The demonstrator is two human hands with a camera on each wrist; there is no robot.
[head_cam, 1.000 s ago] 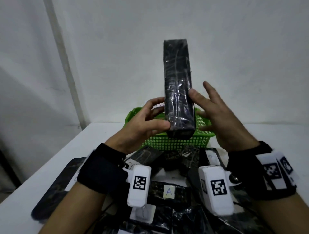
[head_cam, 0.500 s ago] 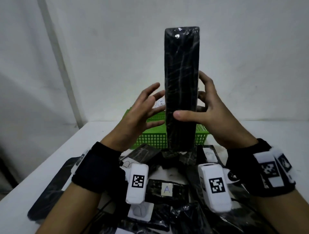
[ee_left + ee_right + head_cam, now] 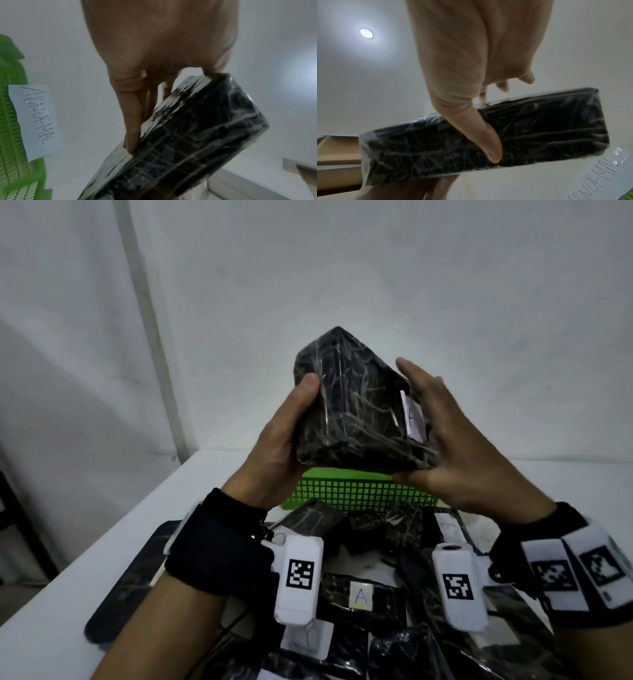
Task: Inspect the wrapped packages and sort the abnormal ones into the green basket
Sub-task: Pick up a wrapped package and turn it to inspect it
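Note:
A black package [image 3: 356, 412] wrapped in clear film is held in the air above the green basket [image 3: 352, 491], tilted with a corner pointing up. A white label [image 3: 414, 419] shows on its right side. My left hand [image 3: 287, 433] grips its left edge, thumb on top and fingers behind. My right hand [image 3: 442, 440] holds the right side, thumb under the lower edge. The left wrist view shows the left hand [image 3: 154, 67] on the package [image 3: 188, 142]. In the right wrist view the right hand's thumb [image 3: 489, 147] presses the package [image 3: 547, 128].
Several more wrapped black packages lie on the white table [image 3: 102, 542] below my wrists, one with an "A" label [image 3: 361, 595]. The basket [image 3: 10, 108] carries a paper sign reading ABNORMAL [image 3: 34, 121]. A cardboard box [image 3: 337, 148] shows in the right wrist view.
The package stood upright on end in the right hand with the left hand off it. It is now turned and lowered, broad face and label toward me, and both hands hold it.

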